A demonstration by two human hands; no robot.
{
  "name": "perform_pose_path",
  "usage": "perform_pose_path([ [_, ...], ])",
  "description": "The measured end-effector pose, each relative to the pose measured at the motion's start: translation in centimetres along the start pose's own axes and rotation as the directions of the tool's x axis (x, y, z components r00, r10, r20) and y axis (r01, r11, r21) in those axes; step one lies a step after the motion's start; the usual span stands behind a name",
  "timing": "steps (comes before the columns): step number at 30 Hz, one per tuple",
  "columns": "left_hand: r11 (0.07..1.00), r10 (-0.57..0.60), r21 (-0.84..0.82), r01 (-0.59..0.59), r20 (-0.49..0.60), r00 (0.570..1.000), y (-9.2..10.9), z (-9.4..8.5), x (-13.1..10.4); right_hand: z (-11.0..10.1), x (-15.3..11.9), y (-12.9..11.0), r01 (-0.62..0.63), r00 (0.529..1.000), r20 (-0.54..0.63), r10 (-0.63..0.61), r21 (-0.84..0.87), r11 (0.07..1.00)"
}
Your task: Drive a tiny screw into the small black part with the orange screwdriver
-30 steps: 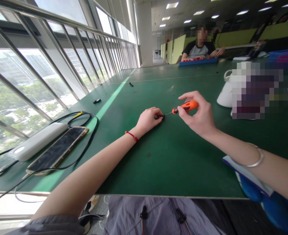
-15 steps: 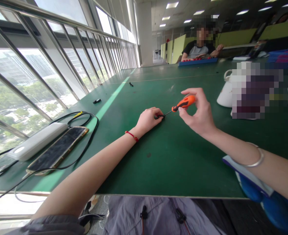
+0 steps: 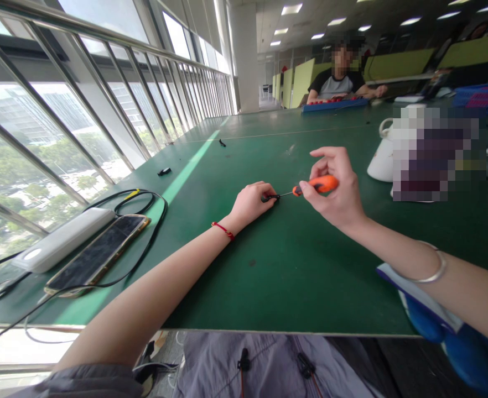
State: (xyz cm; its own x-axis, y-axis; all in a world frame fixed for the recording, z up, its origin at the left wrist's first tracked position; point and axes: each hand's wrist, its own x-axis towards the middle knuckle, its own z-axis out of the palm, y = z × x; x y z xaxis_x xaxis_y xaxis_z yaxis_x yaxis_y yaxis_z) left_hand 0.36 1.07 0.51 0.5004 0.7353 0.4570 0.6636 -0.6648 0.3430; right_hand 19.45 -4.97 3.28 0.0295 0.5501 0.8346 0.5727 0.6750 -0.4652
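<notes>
On the green table (image 3: 244, 293), my left hand (image 3: 251, 204) pinches a small black part (image 3: 271, 197) against the surface. My right hand (image 3: 337, 190) holds an orange and black screwdriver (image 3: 325, 183) by its handle, between thumb and fingers, with the index finger raised. The thin metal shaft points left, and its tip meets the right end of the black part. The screwdriver lies nearly level. Fine detail where tip and part meet is too small to tell.
At the left lie a phone (image 3: 97, 254), a white power bank (image 3: 65, 239) and looped black cable. Two small black pieces (image 3: 164, 172) (image 3: 222, 142) lie farther back. A white mug (image 3: 382, 157) stands right. Across the table sits a person (image 3: 338, 83) behind a blue tray (image 3: 334, 105).
The screwdriver's handle has dropped and swung slightly right, so it lies more level. My right fingers have shifted on it. The person's hand across the table has moved right.
</notes>
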Motion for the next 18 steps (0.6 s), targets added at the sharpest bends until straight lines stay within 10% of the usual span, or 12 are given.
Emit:
perform_pose_path([
  [18,1.000,-0.006,-0.006,0.006,0.001,1.000,-0.03,0.08,-0.01,0.07,-0.21,-0.19,0.013,0.999,0.049,-0.008,-0.101,0.995],
])
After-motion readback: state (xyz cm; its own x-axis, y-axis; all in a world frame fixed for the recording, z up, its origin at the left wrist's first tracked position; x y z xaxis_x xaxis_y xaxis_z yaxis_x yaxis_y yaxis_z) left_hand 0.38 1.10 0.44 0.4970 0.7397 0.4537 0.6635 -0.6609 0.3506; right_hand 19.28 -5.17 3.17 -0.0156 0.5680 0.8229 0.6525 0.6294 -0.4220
